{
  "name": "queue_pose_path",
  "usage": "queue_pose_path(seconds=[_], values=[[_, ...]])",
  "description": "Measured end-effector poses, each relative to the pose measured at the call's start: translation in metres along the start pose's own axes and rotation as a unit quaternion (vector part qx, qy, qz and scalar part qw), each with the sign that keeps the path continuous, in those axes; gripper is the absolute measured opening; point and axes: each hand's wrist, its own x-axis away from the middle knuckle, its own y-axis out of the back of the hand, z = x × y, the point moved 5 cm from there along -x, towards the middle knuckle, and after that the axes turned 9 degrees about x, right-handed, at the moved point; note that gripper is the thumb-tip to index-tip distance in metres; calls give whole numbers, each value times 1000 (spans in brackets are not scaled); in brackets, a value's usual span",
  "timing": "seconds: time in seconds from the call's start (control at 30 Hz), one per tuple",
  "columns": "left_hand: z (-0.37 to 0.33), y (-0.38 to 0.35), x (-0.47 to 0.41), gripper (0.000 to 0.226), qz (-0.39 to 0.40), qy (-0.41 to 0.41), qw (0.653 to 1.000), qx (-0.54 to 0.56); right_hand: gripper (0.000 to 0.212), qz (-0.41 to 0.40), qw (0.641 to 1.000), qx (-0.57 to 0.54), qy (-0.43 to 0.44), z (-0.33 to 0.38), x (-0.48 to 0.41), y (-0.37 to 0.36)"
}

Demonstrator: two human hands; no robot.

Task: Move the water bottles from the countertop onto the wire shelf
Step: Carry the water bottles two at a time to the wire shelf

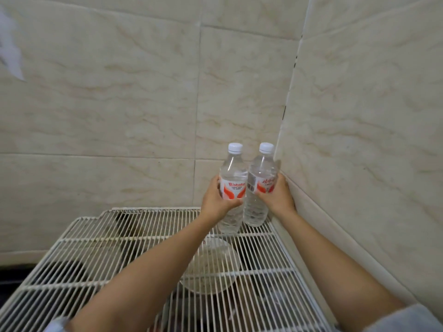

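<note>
Two clear water bottles with white caps and red-and-white labels stand side by side at the far right corner of the white wire shelf (100,238). My left hand (215,202) grips the left bottle (232,185) round its label. My right hand (278,197) grips the right bottle (260,185) the same way, close to the side wall. Both bottles lean slightly toward each other and their bases are at the shelf wires; whether they rest on them I cannot tell.
Beige tiled walls (143,104) meet in a corner just behind and to the right of the bottles. Under the shelf a pale round bowl (211,267) and dark items show through the wires. The shelf's left part carries nothing.
</note>
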Motion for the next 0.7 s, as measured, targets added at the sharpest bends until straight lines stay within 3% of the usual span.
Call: queue_pose_path(seconds=[0.1, 0.2, 0.3, 0.5, 0.7], values=[[5, -5, -1, 66, -74, -1, 997, 26, 86, 25, 1000, 13, 11, -11, 9, -4], [10, -12, 0, 67, -73, 4, 997, -10, 64, 38, 998, 38, 14, -22, 26, -3], [7, -16, 7, 71, -60, 11, 998, -20, 66, 37, 998, 47, -18, -28, 46, 2], [1, 14, 24, 108, -51, 36, 990, -131, 67, 36, 995, 86, -22, -14, 86, 12], [3, 96, 68, 95, -72, 48, 968, -236, 68, 115, 988, 92, 48, 16, 118, -28]])
